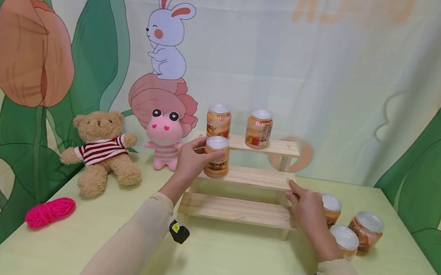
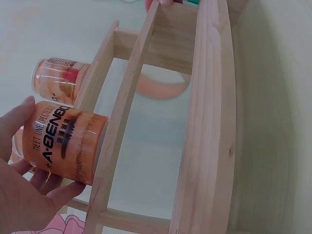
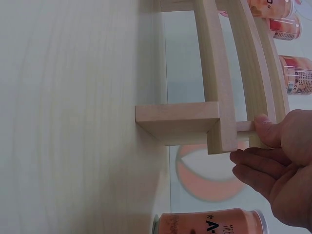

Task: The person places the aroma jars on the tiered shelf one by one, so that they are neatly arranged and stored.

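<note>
The thumb and fingers of the left hand (image 1: pixel 195 160) were wrapped around an orange drink can (image 1: pixel 216 163), in the middle of the head view. That can was upright at the left end of the middle shelf (image 1: pixel 259 177). I couldn't tell if its bottom touched the wood or was just above it. The thumb and fingers of the right hand (image 1: pixel 308 210) pinched the right end of the same shelf, a bit right of the middle of the picture.

Higher up, two more cans (image 1: pixel 258 131) stood on the top shelf (image 1: pixel 283 148), well apart. Those two looked done, and the held one looked nearly done. At the lower right, three cans (image 1: pixel 366 230) stood on the table (image 1: pixel 234 272), so about half the job seemed left. On the left side were a teddy bear (image 1: pixel 100 153), a pink stuffed toy (image 1: pixel 164 134) and pink yarn (image 1: pixel 50 213), which didn't look like part of it.
</note>
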Demonstrator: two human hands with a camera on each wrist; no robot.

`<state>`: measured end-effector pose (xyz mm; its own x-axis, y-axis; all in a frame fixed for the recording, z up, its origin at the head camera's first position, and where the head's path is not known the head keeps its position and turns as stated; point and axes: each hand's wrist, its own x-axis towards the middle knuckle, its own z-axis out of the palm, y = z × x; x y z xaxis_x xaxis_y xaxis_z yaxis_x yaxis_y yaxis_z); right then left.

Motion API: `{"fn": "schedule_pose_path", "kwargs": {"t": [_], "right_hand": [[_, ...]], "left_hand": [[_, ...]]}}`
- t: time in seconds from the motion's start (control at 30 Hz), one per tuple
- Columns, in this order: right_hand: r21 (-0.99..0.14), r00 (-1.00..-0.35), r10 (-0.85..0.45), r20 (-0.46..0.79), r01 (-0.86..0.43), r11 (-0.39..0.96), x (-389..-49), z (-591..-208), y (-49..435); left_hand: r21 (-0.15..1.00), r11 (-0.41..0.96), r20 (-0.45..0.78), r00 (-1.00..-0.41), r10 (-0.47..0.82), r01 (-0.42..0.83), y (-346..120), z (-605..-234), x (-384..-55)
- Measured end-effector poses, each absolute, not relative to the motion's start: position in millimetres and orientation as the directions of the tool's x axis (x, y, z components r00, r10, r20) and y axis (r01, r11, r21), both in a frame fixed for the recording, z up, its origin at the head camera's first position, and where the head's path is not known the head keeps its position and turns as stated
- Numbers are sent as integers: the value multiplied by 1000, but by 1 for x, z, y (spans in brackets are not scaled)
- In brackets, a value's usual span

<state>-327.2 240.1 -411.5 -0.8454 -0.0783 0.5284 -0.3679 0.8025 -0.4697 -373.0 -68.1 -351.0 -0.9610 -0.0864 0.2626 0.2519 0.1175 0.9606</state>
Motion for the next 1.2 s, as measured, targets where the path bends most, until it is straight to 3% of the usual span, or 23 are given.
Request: {"fn": "schedule_pose_path", "kwargs": {"t": [0.5,0.73,1.0,1.2], "right_hand": [[-455,-830,-73,552,-374,808,-325,-411,244],[-443,-826,-78,558,-376,814,-325,-413,245],[-448,-836,-90,541,-377,811,-327,-413,244],[-447,-836,-99,539,-384,808,-329,-414,242]], "left_hand": [[950,37,312,-933,-179,310,-87,-363,-365],[958,45,286,-928,-238,283,-103,-388,-366],[977,-26,206,-970,-130,211,-119,-418,-368],[977,-20,208,-970,-127,213,-118,-428,-367]]}}
